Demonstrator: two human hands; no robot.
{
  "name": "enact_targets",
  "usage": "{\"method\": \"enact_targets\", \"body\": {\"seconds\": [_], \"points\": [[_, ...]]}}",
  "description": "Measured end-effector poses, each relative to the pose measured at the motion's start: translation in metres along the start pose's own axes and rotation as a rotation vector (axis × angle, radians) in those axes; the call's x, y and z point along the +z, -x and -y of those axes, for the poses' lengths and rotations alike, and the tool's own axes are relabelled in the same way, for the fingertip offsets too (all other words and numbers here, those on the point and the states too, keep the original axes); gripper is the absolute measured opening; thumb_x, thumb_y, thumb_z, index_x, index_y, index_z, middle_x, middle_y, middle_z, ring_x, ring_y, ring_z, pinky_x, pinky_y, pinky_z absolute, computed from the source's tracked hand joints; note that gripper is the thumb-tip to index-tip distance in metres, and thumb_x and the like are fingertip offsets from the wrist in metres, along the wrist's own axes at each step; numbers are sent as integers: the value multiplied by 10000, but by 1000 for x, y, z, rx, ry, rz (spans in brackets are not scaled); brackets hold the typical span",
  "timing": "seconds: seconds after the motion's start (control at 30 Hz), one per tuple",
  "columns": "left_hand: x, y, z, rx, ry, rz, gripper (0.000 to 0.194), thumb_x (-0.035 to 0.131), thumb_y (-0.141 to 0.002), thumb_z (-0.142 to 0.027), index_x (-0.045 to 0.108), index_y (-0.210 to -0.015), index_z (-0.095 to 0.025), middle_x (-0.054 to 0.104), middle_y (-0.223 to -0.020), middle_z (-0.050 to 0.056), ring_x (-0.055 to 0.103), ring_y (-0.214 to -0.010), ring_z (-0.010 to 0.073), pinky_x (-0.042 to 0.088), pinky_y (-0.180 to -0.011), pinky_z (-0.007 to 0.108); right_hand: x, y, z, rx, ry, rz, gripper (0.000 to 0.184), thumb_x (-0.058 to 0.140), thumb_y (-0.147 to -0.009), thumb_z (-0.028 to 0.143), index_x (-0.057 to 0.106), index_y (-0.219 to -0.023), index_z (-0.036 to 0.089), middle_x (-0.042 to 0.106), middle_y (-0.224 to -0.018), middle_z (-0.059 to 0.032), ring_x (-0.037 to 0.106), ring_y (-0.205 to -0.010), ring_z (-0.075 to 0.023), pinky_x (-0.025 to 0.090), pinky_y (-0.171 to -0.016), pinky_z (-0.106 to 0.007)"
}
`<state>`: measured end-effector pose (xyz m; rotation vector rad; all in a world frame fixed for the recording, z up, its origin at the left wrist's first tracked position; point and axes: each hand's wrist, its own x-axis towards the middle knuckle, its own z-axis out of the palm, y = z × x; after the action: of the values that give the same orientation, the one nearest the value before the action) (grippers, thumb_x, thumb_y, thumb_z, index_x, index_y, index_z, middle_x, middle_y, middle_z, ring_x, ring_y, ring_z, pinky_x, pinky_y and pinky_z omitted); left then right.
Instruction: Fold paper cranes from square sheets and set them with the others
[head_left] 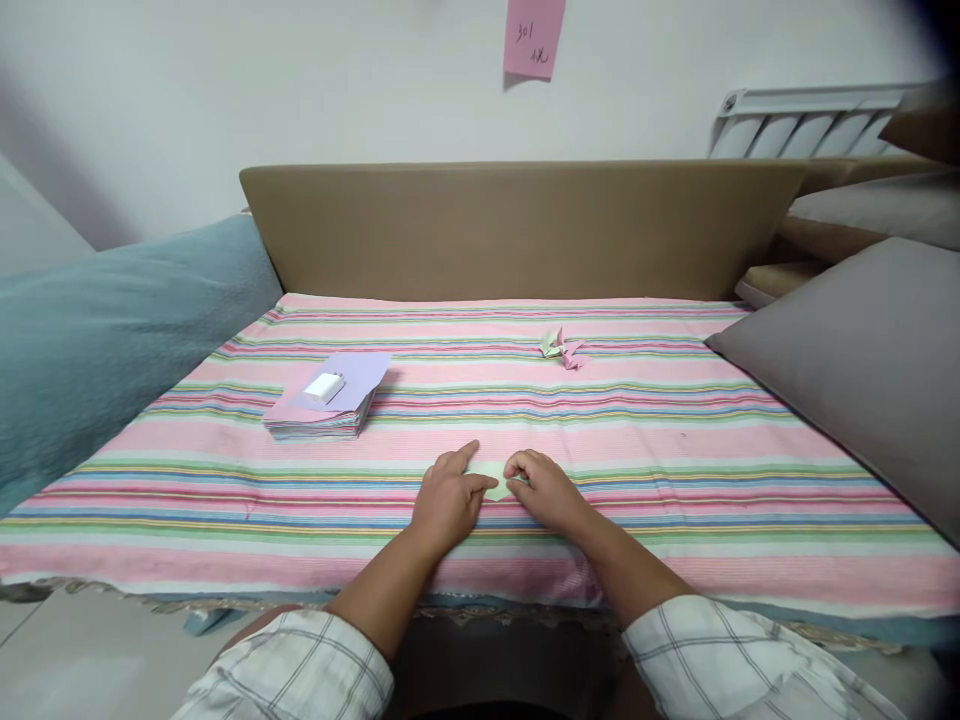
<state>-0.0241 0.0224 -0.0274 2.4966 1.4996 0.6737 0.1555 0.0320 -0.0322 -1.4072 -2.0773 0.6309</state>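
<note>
A small pale green piece of paper lies on the striped cloth close to the front, partly hidden by my hands. My left hand rests at its left side, thumb and index finger stretched apart, the thumb pressing on the paper. On the right edge, my right hand is closed in a pinch on the paper, its other fingers curled. Farther back lie two small folded paper figures touching each other, one green and one pink.
The striped cloth covers a sofa seat. At the left stands a stack of coloured paper with a white charger-like block on top. A brown backrest rises behind; grey cushions lean at the right, a blue-covered armrest at the left.
</note>
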Motion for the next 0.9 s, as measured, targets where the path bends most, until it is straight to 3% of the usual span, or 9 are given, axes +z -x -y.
{"method": "enact_targets", "body": {"seconds": [0.13, 0.3, 0.4, 0.57, 0.73, 0.9], "points": [[0, 0, 0, 4, -30, 9, 261, 529, -793, -174, 713, -908, -318, 470, -1329, 34, 476, -1096, 249, 427, -893, 445, -2, 3, -4, -71, 22, -21, 165, 485, -763, 85, 600, -806, 195, 603, -850, -24, 523, -819, -165, 387, -735, -287], [-2, -2, 0, -20, -38, 60, 262, 510, -808, -198, 706, -926, -324, 455, -1345, 41, 471, -1113, 257, 420, -899, 460, -6, 13, -8, -316, 152, -5, 273, 446, -794, 54, 646, -904, 204, 619, -898, -41, 532, -838, -164, 391, -767, -298], [-3, -3, 0, -31, -41, 87, 263, 515, -803, -200, 702, -941, -323, 443, -1356, 44, 459, -1137, 262, 412, -911, 465, -6, 20, -8, -391, 278, 6, 301, 468, -812, 72, 643, -997, 234, 614, -949, -42, 516, -853, -168, 382, -777, -301], [-2, -4, -1, -47, -53, 99, 257, 518, -800, -205, 703, -940, -315, 431, -1368, 49, 453, -1145, 264, 403, -923, 470, 1, 23, -5, -378, 413, -41, 271, 494, -835, 105, 649, -1005, 249, 602, -996, -52, 490, -846, -176, 379, -773, -310], [-3, -4, -3, -62, -60, 112, 252, 517, -805, -213, 706, -937, -316, 421, -1378, 41, 454, -1143, 268, 401, -926, 468, 1, 20, -10, -340, 387, -42, 234, 500, -834, 108, 669, -942, 228, 613, -921, -45, 506, -842, -174, 413, -742, -285], [-3, -3, -3, -65, -54, 111, 250, 524, -804, -211, 706, -933, -323, 418, -1380, 26, 449, -1147, 274, 404, -924, 464, 1, 20, -22, -347, 354, -46, 217, 478, -865, 156, 681, -892, 227, 637, -975, -43, 533, -901, -178, 451, -754, -290]]}}
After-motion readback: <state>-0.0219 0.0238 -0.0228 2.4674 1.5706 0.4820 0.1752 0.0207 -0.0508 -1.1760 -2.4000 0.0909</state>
